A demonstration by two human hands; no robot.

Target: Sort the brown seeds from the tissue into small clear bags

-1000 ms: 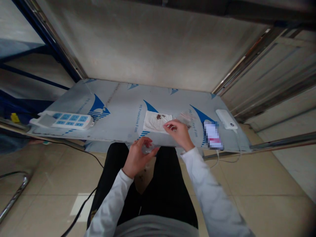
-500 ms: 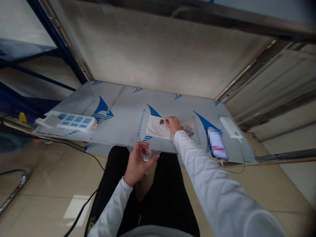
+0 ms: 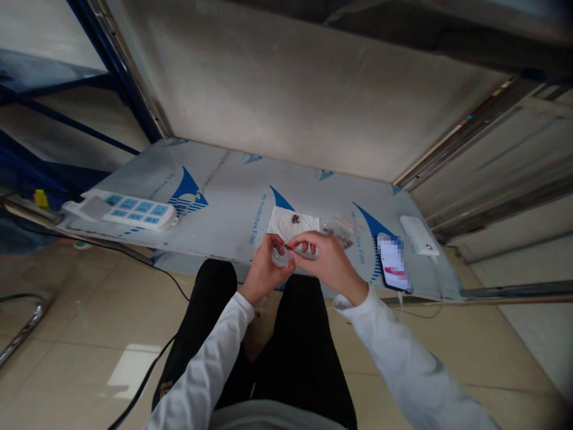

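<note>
A small clear round container [image 3: 280, 258] sits in my left hand [image 3: 262, 272], whose fingers curl around its side above the front edge of the table. Reaching in from the right, my right hand [image 3: 329, 263] has its thumb and forefinger pinched together at the container's rim. Whatever is between those fingertips is too small to make out. Just beyond the hands lies a white paper tissue [image 3: 282, 221] with a few small dark brown pieces [image 3: 295, 219] on it. To its right is a clear plastic bag [image 3: 344, 228] with more brown pieces.
The tabletop [image 3: 233, 197] is covered with printed protective film. A white power strip [image 3: 163, 216] lies at the left. At the right are a phone [image 3: 394, 263] with a cable and a white device [image 3: 418, 235], also cabled. Metal rack posts and a back panel [image 3: 286, 89] surround the table.
My right hand has left the brown pieces on the tissue and come back toward me to the container. My left hand has moved slightly up and right with the container, closing more around it.
</note>
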